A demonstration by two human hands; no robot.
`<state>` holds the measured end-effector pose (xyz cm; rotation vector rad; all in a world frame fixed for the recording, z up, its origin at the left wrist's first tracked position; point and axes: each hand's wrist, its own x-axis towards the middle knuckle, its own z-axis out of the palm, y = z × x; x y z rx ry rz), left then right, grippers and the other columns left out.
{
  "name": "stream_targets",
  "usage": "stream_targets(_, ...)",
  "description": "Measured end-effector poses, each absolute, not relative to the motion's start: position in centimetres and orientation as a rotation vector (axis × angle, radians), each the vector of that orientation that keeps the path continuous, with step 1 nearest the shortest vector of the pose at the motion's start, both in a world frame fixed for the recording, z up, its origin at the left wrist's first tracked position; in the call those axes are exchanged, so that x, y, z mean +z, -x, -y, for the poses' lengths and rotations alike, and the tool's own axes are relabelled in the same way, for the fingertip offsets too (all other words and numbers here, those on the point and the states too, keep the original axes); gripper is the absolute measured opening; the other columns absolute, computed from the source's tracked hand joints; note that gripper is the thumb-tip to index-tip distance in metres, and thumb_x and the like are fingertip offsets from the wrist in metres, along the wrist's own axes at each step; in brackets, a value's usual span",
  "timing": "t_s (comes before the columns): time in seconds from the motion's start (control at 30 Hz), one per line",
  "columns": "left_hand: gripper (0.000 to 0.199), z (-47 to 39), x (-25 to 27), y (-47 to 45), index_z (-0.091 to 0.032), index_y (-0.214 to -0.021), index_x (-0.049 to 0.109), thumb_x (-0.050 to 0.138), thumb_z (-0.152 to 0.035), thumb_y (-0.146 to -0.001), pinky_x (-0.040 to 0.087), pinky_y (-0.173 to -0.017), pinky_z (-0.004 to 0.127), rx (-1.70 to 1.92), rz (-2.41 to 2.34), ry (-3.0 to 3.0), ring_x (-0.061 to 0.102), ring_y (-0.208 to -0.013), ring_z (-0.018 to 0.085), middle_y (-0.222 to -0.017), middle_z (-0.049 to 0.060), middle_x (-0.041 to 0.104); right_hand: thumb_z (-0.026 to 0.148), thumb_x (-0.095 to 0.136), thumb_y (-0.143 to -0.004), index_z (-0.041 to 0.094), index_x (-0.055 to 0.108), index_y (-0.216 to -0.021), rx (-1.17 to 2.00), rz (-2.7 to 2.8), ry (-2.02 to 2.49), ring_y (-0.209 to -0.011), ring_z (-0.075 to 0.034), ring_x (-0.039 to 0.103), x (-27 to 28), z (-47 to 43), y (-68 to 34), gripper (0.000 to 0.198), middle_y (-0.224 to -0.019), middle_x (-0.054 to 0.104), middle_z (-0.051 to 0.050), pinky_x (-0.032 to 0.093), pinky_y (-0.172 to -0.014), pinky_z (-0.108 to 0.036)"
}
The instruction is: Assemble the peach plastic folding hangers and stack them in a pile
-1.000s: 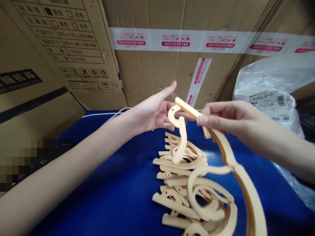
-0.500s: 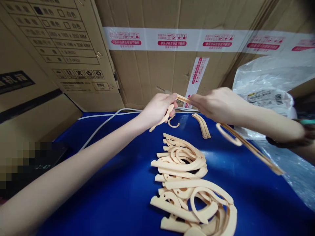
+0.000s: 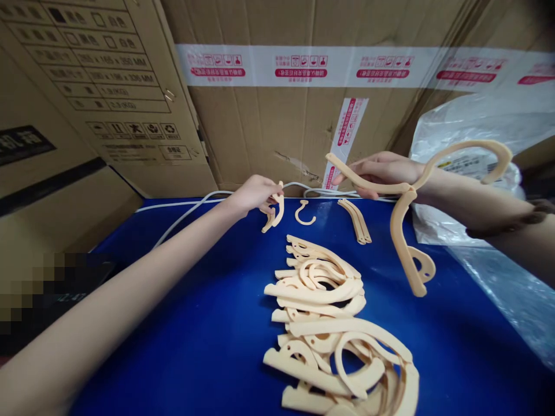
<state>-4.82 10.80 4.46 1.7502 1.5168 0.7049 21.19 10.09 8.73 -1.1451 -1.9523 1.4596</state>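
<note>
My right hand is closed on one arm of a beige folding clothes hanger, raised over the right side of the blue table. Its hook curves out to the right across my forearm, and its other arm hangs down. At the table's back, the fingers of my left hand close on a curved beige hanger arm; a second small piece beside it is partly hidden. Just right of that lies a loose hook. Farther right, two curved hanger arms lie side by side.
A row of folded hangers overlaps down the middle of the blue table. Cardboard boxes stand behind and left. White cables run along the back edge. Clear plastic bags lie at right, a dark device at left.
My hands have moved apart, the left one lower and to the left. The hanger in my right hand has turned, so its hook and both arms now show.
</note>
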Motion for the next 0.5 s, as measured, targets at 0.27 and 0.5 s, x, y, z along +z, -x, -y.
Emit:
stream_targets(0.27,0.033,-11.5,2.8,5.9,-0.019,-0.051,0.054,0.08,-0.037,-0.062,0.042,-0.074,0.035,0.592,-1.92,-2.018,0.062,-0.086,0.03,-0.06,0.005,0.058,0.015,0.033,-0.091,0.013,0.059,-0.083,1.299,1.624,1.221,-0.034,-0.008,0.035,9.2,-8.7,-20.1,0.027,-0.037,0.046,0.002,0.025,-0.034,-0.017)
stream_targets(0.5,0.065,-9.6,4.5,4.1,-0.016,-0.089,0.068,0.022,-0.061,-0.095,0.047,-0.073,0.028,0.673,-1.327,-1.806,0.064,-0.086,0.019,-0.096,0.01,0.07,0.01,0.039,-0.089,0.018,0.051,-0.08,1.127,1.16,1.069,-0.056,-0.009,0.06,9.0,-8.1,-19.0,0.018,-0.074,0.069,-0.004,0.048,-0.059,-0.021)
